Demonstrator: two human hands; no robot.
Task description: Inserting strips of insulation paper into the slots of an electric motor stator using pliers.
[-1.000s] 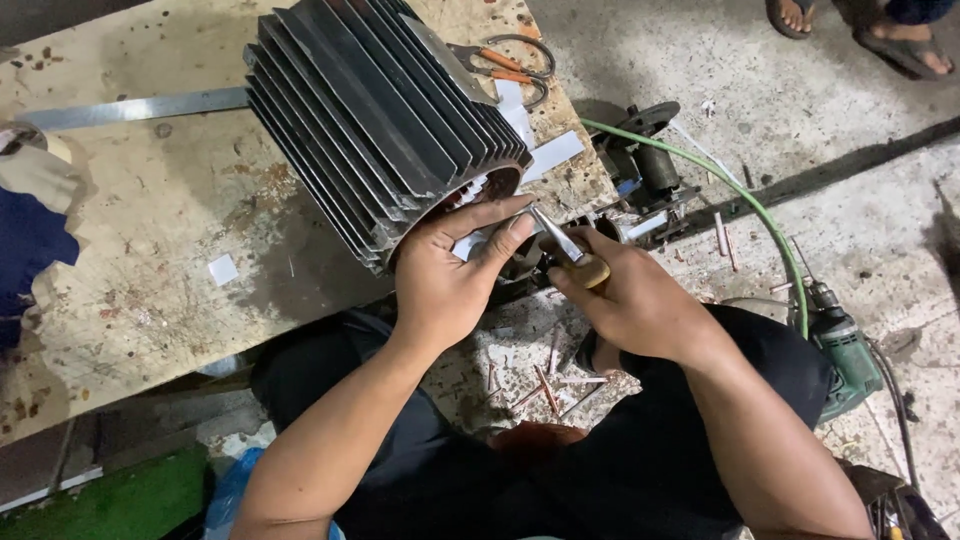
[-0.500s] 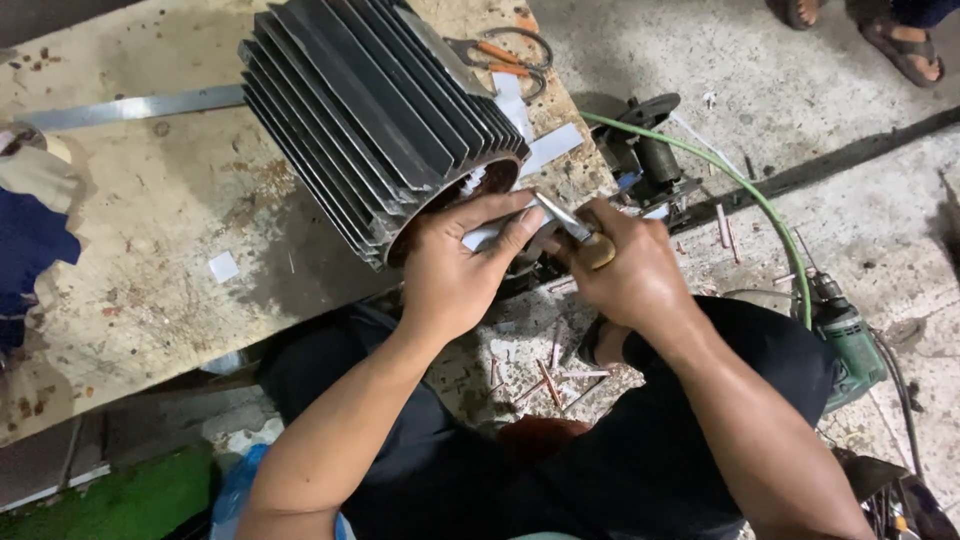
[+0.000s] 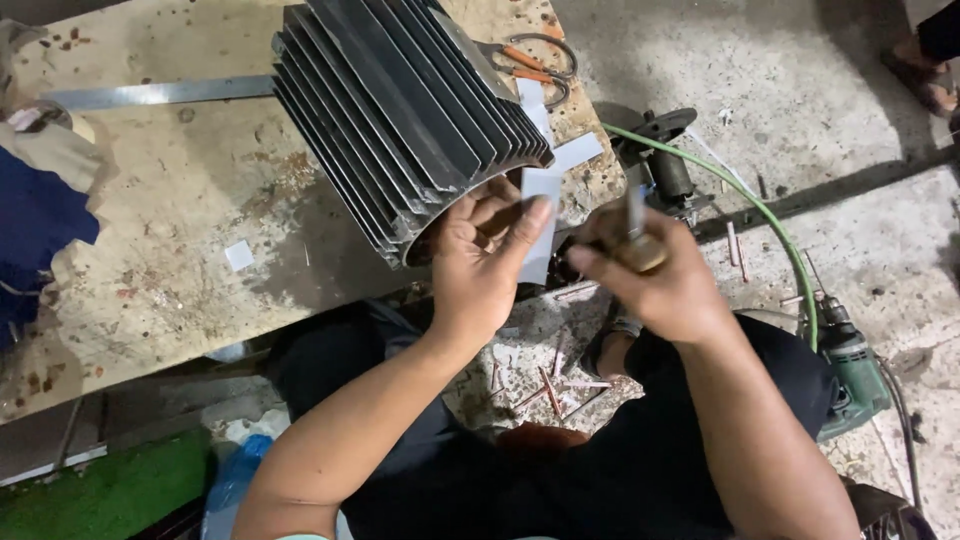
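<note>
In the centre of the frame the person's left hand [image 3: 480,262] pinches a pale strip of insulating sheet [image 3: 541,222] between thumb and fingers, holding it upright against the open end of the dark finned motor housing [image 3: 400,120], which lies on its side on the worn wooden bench [image 3: 180,230] in the upper left. Just to the right, the right hand [image 3: 660,280] is clenched around a small tool with a wooden handle [image 3: 640,240]; its blade is blurred and hard to make out. To do this step well, the strip probably wants to stay flat and square to the bore while the tool works near its edge, with the left fingertips kept out of the tool's path. Scissors [image 3: 535,62] lie at the top, beyond the housing.
</note>
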